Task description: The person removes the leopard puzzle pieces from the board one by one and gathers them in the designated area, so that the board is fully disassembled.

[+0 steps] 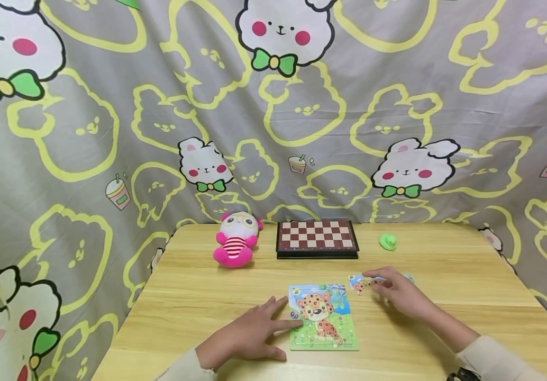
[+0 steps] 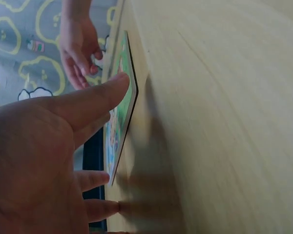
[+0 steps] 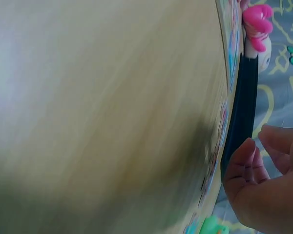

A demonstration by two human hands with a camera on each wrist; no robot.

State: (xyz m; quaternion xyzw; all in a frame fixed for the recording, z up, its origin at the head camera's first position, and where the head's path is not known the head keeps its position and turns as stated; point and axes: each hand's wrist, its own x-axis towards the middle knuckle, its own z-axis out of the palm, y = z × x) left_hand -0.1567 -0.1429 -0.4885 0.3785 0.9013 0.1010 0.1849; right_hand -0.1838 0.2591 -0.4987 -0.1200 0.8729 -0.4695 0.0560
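Note:
A leopard picture puzzle (image 1: 323, 323) lies flat in front of me. My left hand (image 1: 253, 332) is at its left side, fingers spread and mostly straight, with one fingertip over the picture's edge. In the left wrist view the thumb (image 2: 100, 100) overlaps the puzzle's board. To the right, several flat printed pieces (image 1: 356, 284) with blue and leopard spots lie on the table, partly hidden under my right hand (image 1: 401, 295). That hand hovers close over them, its fingers loosely bent. The right wrist view shows a gap between thumb and fingers (image 3: 244, 163), with nothing between them.
A black-edged checkered game board (image 1: 317, 255) stands at the back of the wooden table (image 1: 183, 312). Left of it sits a pink plush toy (image 1: 234, 256), and a small green duck (image 1: 388, 242) is to its right. A patterned curtain (image 1: 254, 121) hangs behind the table.

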